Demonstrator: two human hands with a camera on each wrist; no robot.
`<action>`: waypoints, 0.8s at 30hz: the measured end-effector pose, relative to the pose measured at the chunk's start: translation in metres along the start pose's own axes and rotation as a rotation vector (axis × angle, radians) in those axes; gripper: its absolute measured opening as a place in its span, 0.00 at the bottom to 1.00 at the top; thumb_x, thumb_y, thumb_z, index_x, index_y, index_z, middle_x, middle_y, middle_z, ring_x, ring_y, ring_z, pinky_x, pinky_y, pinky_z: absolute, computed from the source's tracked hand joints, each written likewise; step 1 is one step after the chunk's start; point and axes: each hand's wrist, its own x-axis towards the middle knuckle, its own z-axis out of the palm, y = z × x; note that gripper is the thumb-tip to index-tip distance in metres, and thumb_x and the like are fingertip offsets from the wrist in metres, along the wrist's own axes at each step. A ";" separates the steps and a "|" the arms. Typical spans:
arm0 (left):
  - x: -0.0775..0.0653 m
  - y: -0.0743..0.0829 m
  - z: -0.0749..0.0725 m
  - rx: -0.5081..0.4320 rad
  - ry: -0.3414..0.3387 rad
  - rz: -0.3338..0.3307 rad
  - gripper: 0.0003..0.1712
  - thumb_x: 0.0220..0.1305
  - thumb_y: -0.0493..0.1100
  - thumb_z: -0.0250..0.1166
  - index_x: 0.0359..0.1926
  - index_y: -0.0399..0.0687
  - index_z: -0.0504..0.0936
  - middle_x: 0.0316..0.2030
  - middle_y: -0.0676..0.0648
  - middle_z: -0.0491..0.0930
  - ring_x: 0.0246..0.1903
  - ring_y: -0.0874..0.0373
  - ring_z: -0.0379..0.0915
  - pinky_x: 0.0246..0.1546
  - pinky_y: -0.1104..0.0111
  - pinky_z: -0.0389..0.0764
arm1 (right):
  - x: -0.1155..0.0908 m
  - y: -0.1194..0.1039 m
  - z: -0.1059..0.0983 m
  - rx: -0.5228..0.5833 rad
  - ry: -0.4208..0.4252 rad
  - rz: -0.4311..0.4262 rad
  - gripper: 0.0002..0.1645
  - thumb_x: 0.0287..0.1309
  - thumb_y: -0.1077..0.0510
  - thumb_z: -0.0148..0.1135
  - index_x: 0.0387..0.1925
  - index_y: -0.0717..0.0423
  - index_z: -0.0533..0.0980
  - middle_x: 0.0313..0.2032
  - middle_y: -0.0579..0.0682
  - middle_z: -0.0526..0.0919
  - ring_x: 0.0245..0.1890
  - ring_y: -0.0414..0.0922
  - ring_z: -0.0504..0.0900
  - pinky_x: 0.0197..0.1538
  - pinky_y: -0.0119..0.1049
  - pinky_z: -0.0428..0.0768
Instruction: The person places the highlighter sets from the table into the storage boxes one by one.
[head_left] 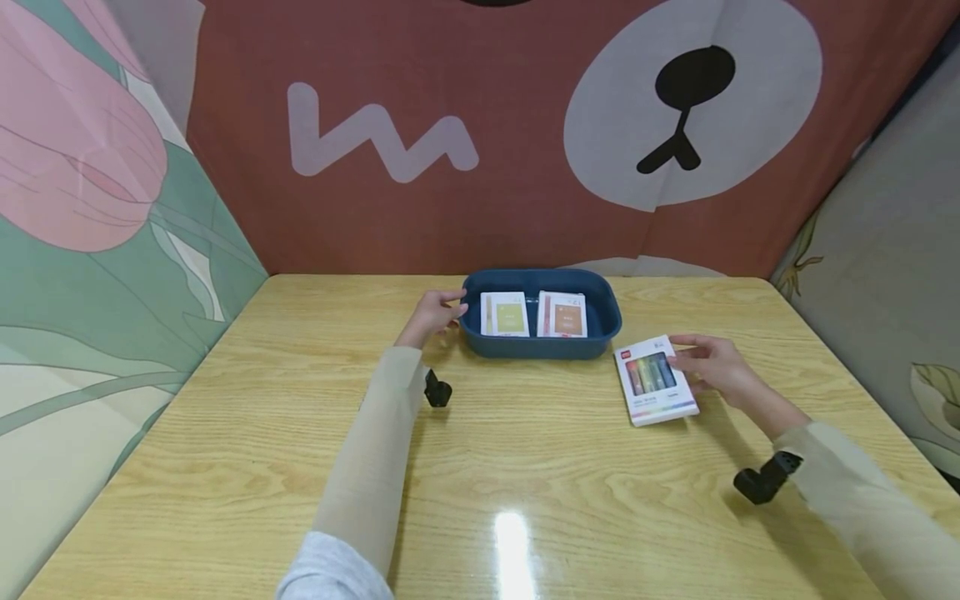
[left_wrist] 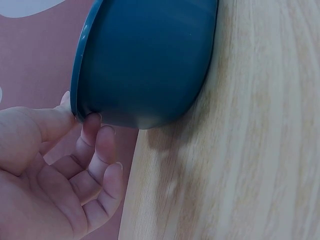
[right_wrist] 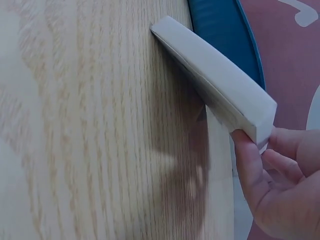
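A dark blue plastic bin [head_left: 536, 348] stands at the back of the table. Two white boxes lie side by side inside it, one with a yellow-green panel [head_left: 510, 317] and one with an orange-brown panel [head_left: 567, 318]. My left hand [head_left: 435, 315] pinches the bin's left rim between thumb and fingers, the other fingers loosely curled below in the left wrist view. To the bin's right, my right hand [head_left: 712, 365] grips the right edge of a white box of crayons [head_left: 651, 408], whose window shows coloured sticks. That box tilts, its held side raised above the table.
The wooden table [head_left: 300, 467] runs up to a reddish-brown cloth [head_left: 420, 225] with a cartoon face behind the bin. Patterned cloths hang at both sides. Small black cameras sit at both wrists, and light glares off the table's near middle.
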 end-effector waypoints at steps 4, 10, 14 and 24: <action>-0.001 0.001 0.000 -0.004 0.002 0.004 0.22 0.63 0.43 0.57 0.59 0.52 0.71 0.49 0.43 0.73 0.37 0.45 0.75 0.27 0.61 0.68 | 0.000 0.000 0.000 -0.012 0.007 -0.017 0.33 0.61 0.58 0.52 0.63 0.70 0.54 0.50 0.68 0.66 0.29 0.34 0.74 0.28 0.37 0.77; -0.001 0.001 0.000 -0.005 -0.002 -0.005 0.22 0.63 0.44 0.56 0.59 0.53 0.71 0.51 0.43 0.72 0.38 0.45 0.75 0.31 0.59 0.70 | 0.001 -0.002 -0.004 -0.007 0.012 -0.045 0.32 0.62 0.59 0.50 0.63 0.69 0.54 0.51 0.69 0.64 0.29 0.32 0.74 0.27 0.35 0.77; -0.001 0.001 0.000 0.001 -0.003 -0.008 0.22 0.63 0.44 0.56 0.59 0.53 0.70 0.50 0.43 0.73 0.38 0.45 0.74 0.34 0.57 0.71 | 0.001 -0.006 -0.009 0.015 0.018 -0.067 0.32 0.62 0.59 0.50 0.63 0.69 0.54 0.48 0.65 0.67 0.29 0.33 0.74 0.27 0.35 0.77; -0.002 0.000 0.000 -0.013 -0.012 -0.005 0.22 0.63 0.43 0.56 0.59 0.53 0.70 0.48 0.43 0.74 0.38 0.44 0.74 0.30 0.59 0.69 | 0.005 -0.021 -0.022 0.116 0.045 -0.073 0.37 0.61 0.53 0.52 0.65 0.66 0.51 0.31 0.34 0.73 0.29 0.34 0.75 0.29 0.33 0.76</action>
